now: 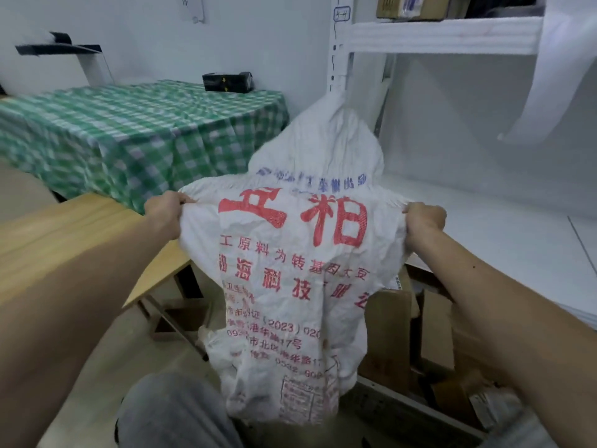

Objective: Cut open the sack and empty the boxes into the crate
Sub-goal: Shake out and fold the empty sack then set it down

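Observation:
A white woven sack [290, 286] with red and blue printed characters hangs limp in front of me, held up in the air. My left hand [166, 215] grips its left edge and my right hand [423, 219] grips its right edge, stretching the fabric between them. The sack's far end [326, 137] sticks up behind the hands. Below and to the right, several brown cardboard boxes [436, 331] lie in a grey crate [403, 405]. The sack's lower end hangs over the crate's near left corner.
A light wooden table [74, 234] stands at the left, with a green checked cloth-covered table [129, 130] behind it carrying a black box [227, 81]. White shelving [436, 37] rises at the right. My grey-trousered knee [168, 412] is at the bottom.

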`<state>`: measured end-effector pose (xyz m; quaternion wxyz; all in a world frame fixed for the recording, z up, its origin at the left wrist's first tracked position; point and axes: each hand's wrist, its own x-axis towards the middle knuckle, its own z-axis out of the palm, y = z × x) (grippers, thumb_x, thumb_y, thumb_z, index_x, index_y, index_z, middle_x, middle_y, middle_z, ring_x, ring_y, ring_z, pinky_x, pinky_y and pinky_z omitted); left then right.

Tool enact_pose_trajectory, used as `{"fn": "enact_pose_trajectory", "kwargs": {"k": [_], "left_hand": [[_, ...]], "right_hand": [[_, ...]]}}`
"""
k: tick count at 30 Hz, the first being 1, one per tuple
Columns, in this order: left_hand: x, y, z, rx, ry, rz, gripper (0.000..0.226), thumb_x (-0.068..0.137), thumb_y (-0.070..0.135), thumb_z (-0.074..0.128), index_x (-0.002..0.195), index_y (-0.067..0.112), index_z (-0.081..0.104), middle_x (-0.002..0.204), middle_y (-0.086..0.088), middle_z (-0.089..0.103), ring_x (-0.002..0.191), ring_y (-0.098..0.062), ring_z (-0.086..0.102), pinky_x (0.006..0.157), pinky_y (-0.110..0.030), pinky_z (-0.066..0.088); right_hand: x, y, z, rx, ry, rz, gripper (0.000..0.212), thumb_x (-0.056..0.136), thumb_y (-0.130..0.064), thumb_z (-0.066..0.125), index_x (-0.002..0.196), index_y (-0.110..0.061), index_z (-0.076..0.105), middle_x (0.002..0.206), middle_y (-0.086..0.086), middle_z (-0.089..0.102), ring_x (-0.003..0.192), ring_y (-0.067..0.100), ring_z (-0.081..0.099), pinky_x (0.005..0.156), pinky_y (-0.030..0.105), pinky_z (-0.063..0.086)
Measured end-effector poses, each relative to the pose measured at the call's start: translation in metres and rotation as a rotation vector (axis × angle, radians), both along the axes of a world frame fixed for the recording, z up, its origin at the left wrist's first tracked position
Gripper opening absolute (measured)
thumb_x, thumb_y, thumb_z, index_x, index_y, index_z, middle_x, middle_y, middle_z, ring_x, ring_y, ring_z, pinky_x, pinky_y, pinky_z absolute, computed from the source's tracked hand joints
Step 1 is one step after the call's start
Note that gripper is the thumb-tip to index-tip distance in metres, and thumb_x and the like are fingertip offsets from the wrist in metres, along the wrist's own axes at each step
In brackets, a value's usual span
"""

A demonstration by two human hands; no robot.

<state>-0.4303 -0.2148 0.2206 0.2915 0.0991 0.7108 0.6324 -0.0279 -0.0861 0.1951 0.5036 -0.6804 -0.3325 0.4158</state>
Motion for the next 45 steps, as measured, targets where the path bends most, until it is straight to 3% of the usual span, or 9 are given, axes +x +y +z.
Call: {"fn": "enact_pose_trajectory", "kwargs": {"k": [5,9,12,14,16,18,28,40,45], "left_hand": [[-0.001,-0.037,0.032,0.039,-0.169,-0.208,0.020,0.090,0.002,0.041,0.078,0.012,0.054,0.074,0.001,0.055,0.060,-0.013,0.053,0.048,-0.026,0.049],[0.008,-0.059,0.063,0.302,-0.218,-0.494,0.024,0.086,0.006,0.052,0.107,0.007,0.064,0.093,-0.008,0.076,0.083,-0.019,0.073,0.072,-0.035,0.057],[0.009,-0.047,0.079,0.481,-0.293,-0.418,0.013,0.093,0.006,0.053,0.090,0.013,0.063,0.095,-0.005,0.070,0.087,-0.017,0.070,0.077,-0.036,0.057],[0.013,-0.039,0.090,0.596,-0.283,-0.402,0.025,0.096,0.003,0.050,0.075,0.016,0.053,0.076,0.001,0.053,0.064,-0.010,0.059,0.068,-0.026,0.056],[0.021,-0.038,0.104,0.645,-0.251,-0.436,0.023,0.092,-0.002,0.056,0.108,0.014,0.058,0.090,-0.002,0.056,0.079,-0.013,0.066,0.078,-0.034,0.058],[0.025,-0.043,0.111,0.583,-0.201,-0.500,0.069,0.080,-0.007,0.065,0.138,0.023,0.045,0.114,-0.009,0.055,0.104,-0.027,0.066,0.087,-0.049,0.056],[0.044,-0.052,0.095,-0.035,0.441,-0.412,0.074,0.065,0.009,0.089,0.132,0.004,0.057,0.121,-0.012,0.066,0.102,-0.030,0.064,0.088,-0.044,0.054],[0.038,-0.052,0.072,0.400,-0.027,-0.507,0.047,0.084,0.022,0.070,0.129,0.013,0.059,0.119,-0.007,0.070,0.107,-0.025,0.067,0.085,-0.043,0.053],[0.026,-0.048,0.071,0.312,0.028,-0.296,0.031,0.083,0.015,0.076,0.111,0.009,0.064,0.106,-0.008,0.071,0.089,-0.024,0.069,0.084,-0.045,0.056]], "right_hand": [[0.011,-0.011,0.033,0.074,0.197,-0.144,0.018,0.087,-0.003,0.048,0.101,-0.004,0.059,0.106,0.007,0.064,0.088,0.023,0.060,0.077,0.026,0.049],[0.033,-0.042,0.076,-0.017,-0.359,0.268,0.034,0.095,-0.006,0.047,0.128,0.000,0.054,0.114,0.012,0.057,0.107,0.025,0.053,0.090,0.031,0.045],[0.036,-0.060,0.113,0.164,0.513,0.613,0.054,0.068,0.013,0.070,0.119,0.000,0.060,0.105,0.019,0.068,0.116,0.031,0.060,0.059,0.030,0.055],[0.038,-0.049,0.121,0.260,0.768,0.747,0.066,0.056,0.011,0.081,0.115,-0.012,0.059,0.110,0.014,0.065,0.105,0.026,0.066,0.072,0.034,0.060],[0.038,-0.051,0.122,0.386,0.498,0.845,0.073,0.072,0.017,0.067,0.133,-0.017,0.045,0.123,0.009,0.059,0.109,0.020,0.062,0.088,0.030,0.055],[0.045,-0.053,0.118,0.434,0.226,0.885,0.082,0.065,0.015,0.072,0.138,-0.011,0.045,0.126,0.007,0.060,0.114,0.018,0.060,0.089,0.027,0.054],[0.050,-0.052,0.076,0.427,-0.321,0.458,0.011,0.073,-0.009,0.075,0.076,0.000,0.069,0.075,0.007,0.059,0.071,0.015,0.052,0.064,0.028,0.041],[0.067,-0.030,0.075,0.373,0.214,0.348,0.022,0.075,-0.001,0.068,0.096,0.000,0.066,0.091,0.008,0.068,0.079,0.021,0.064,0.074,0.033,0.051],[0.064,-0.019,0.072,0.421,0.097,0.222,0.027,0.077,-0.022,0.078,0.087,-0.012,0.055,0.081,0.005,0.060,0.071,0.019,0.055,0.061,0.028,0.046]]}}
